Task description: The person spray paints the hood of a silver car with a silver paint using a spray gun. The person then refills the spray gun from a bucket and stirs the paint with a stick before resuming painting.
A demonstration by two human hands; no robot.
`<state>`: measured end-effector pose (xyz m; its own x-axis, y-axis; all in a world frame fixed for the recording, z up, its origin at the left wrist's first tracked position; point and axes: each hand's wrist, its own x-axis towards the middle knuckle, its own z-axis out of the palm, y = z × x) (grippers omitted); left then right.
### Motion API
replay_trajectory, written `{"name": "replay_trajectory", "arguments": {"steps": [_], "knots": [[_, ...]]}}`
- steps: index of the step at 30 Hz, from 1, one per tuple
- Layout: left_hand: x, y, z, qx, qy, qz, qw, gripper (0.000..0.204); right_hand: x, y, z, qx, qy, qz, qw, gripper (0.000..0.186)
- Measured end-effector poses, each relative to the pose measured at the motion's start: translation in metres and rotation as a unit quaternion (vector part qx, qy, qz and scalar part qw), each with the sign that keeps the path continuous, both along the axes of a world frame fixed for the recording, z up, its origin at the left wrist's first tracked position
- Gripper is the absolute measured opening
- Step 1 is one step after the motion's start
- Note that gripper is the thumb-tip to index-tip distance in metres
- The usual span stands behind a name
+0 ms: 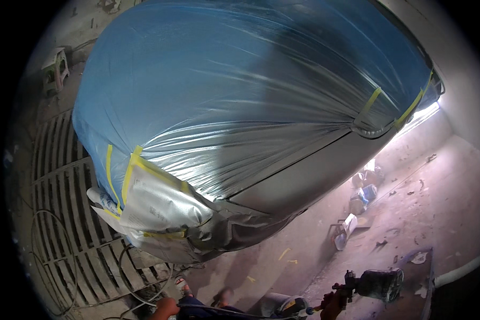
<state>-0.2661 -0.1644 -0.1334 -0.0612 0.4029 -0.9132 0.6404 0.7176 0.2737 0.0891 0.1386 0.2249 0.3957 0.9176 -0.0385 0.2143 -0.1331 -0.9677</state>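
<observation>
At the bottom edge my left hand [166,306] is closed around a grey hose [223,309]. My right hand [333,303] grips a dark spray gun [349,282] with a large cup [378,284] on it, and the hose runs toward the gun's fitting. Above both hands is a car body [290,178], covered over much of its surface by blue translucent plastic sheeting [186,74] with yellow tape strips [375,98]. Silvery masking paper [162,200], also taped, covers its lower left corner. The gun is apart from the car.
A floor grate [61,208] with looped hose lies at left, near a stool [56,69]. Along the lit right wall [464,170] are cans [361,198], debris and scraps of tape on the floor. A white pipe [458,272] runs at lower right. My feet [183,285] show below.
</observation>
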Motion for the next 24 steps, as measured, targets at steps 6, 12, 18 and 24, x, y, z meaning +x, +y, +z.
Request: {"name": "replay_trajectory", "arguments": {"steps": [6, 12, 18, 24], "knots": [[0.003, -0.020, -0.030, 0.041, 0.032, 0.007, 0.999, 0.049, 0.000, 0.007, -0.008, -0.008, 0.035, 0.010, 0.999, 0.026], [0.002, -0.009, 0.028, 0.051, 0.070, 0.026, 0.996, 0.058, 0.022, 0.017, -0.025, 0.007, 0.035, 0.022, 0.999, 0.024], [0.014, -0.014, 0.034, 0.003, 0.056, 0.024, 0.998, 0.056, 0.053, 0.044, -0.054, 0.023, 0.080, 0.066, 0.994, 0.022], [0.058, 0.009, 0.067, 0.041, 0.090, 0.034, 0.994, 0.051, 0.135, 0.089, -0.125, 0.049, 0.128, 0.064, 0.989, 0.027]]}}
